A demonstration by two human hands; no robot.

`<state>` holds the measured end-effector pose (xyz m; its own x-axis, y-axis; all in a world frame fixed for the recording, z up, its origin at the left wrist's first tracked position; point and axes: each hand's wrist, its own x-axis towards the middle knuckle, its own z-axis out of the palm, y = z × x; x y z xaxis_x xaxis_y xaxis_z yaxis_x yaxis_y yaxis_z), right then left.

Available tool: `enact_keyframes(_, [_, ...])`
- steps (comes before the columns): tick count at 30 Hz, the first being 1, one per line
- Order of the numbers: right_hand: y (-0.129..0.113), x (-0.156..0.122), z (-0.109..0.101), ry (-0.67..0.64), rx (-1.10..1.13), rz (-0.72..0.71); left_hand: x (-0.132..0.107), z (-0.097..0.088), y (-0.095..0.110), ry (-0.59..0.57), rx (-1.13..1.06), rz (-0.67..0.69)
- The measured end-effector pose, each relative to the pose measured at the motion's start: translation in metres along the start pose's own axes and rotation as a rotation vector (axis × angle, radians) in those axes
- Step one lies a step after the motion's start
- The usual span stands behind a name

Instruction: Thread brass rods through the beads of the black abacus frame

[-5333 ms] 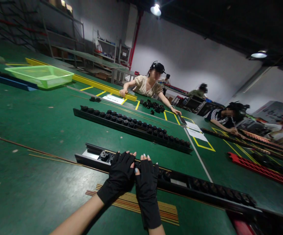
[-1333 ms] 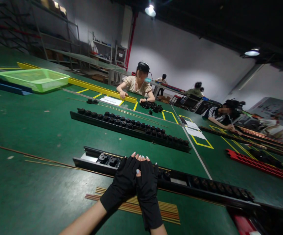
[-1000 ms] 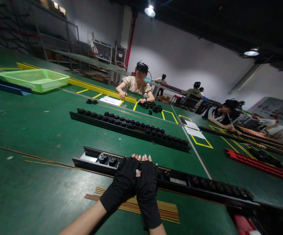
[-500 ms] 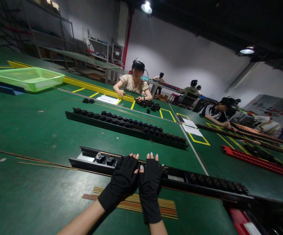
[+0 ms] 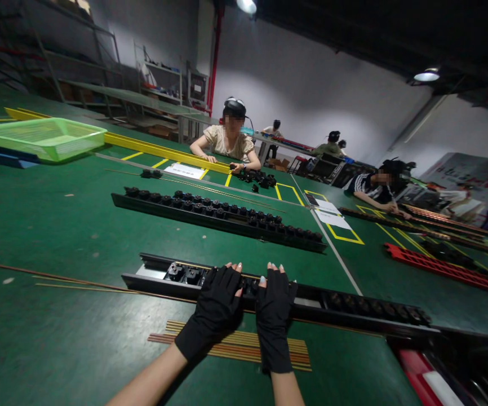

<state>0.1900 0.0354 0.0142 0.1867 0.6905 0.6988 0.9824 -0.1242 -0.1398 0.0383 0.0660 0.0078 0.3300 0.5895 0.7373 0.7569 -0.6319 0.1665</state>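
Observation:
A long black channel [image 5: 371, 320] lies in front of me, with black socket modules [image 5: 183, 274] set in a row inside it. Across its middle rests my left hand [image 5: 221, 287] in a black fingerless glove, fingers stretched out over the modules and the far wall. Just to the right, my right hand [image 5: 275, 293], gloved the same way, lies on the channel with its fingers extended. A small gap between the hands shows modules below. Beneath my wrists, several thin brass and copper strips [image 5: 227, 344] lie side by side on the green table.
A second black channel [image 5: 222, 217] filled with modules lies beyond. Long thin rods [image 5: 58, 272] extend leftward. A green basket [image 5: 41, 140] and yellow rail [image 5: 159, 151] are farther back. Co-workers [image 5: 227, 138] work across the table. A red rail [image 5: 442, 269] lies right.
My right hand has slid a little to the right along the channel, widening the gap between my hands. My left hand stays at nearly the same place on the channel.

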Motion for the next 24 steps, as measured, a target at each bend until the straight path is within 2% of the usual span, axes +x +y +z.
enact_keyframes(5, [0.004, 0.001, 0.0, -0.04, 0.026, -0.006, -0.001, 0.001, 0.0, 0.008, 0.002, -0.011])
enact_keyframes(12, [0.013, 0.007, -0.003, 0.045, -0.051, 0.059, 0.001, -0.004, 0.0, -0.012, 0.0, 0.001])
enact_keyframes(20, [0.028, 0.011, -0.003, -0.035, -0.079, 0.082, 0.003, -0.004, 0.001, 0.007, 0.021, 0.007])
enact_keyframes(24, [0.026, 0.009, 0.001, 0.089, -0.119, 0.067, 0.003, -0.004, 0.001, 0.006, 0.018, 0.01])
